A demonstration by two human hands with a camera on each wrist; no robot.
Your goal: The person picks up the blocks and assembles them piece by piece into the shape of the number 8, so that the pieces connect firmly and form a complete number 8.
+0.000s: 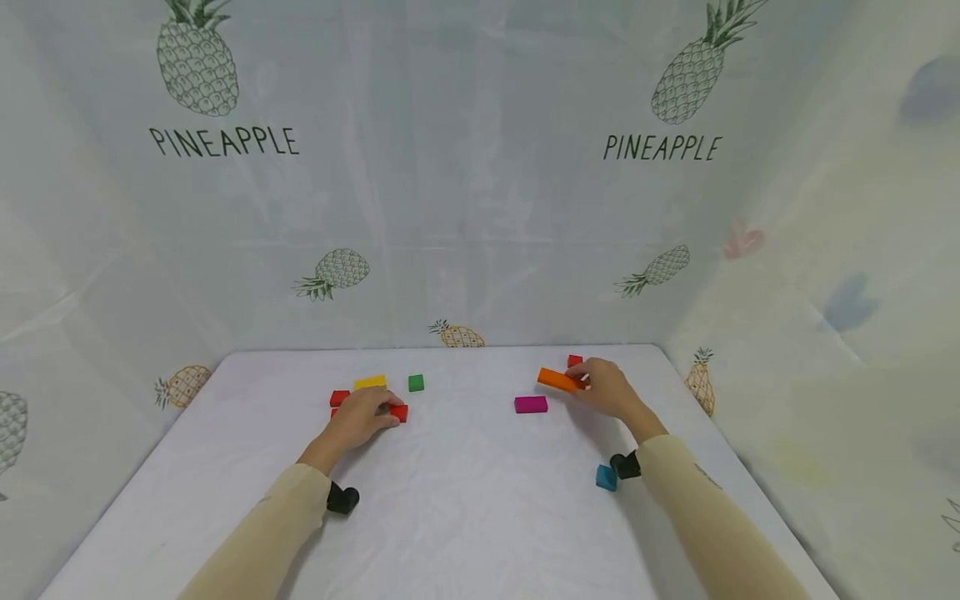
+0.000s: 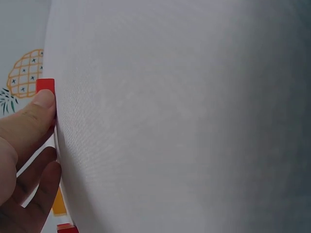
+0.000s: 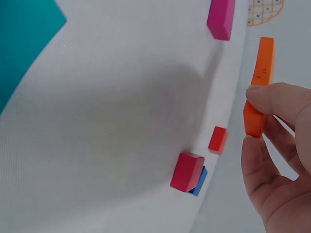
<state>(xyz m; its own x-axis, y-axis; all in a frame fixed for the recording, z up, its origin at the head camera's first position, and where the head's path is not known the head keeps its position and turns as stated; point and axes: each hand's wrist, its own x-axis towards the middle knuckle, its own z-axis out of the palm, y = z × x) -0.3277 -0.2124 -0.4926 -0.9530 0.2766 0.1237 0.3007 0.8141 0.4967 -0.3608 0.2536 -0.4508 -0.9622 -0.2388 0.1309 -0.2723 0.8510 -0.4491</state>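
Observation:
My left hand (image 1: 362,415) pinches a red block (image 1: 399,413) low over the table; the thumb (image 2: 44,99) lies across it in the left wrist view. Beside that hand are a yellow block (image 1: 370,382) and two more red pieces, one red block (image 1: 340,398) behind the wrist and another partly hidden. My right hand (image 1: 609,388) holds a long orange block (image 1: 557,380) between thumb and fingers, above the table in the right wrist view. Below it lie a magenta block (image 1: 531,405), a small red block (image 3: 217,140) and a crimson block (image 3: 187,172) partly covering a blue block (image 3: 198,183).
A green block (image 1: 416,382) lies right of the yellow one. Near the right wrist's black camera (image 1: 626,464) sits a teal-blue block (image 1: 606,477). The white table (image 1: 465,500) ends at a pineapple-printed curtain (image 1: 480,208) behind and at both sides.

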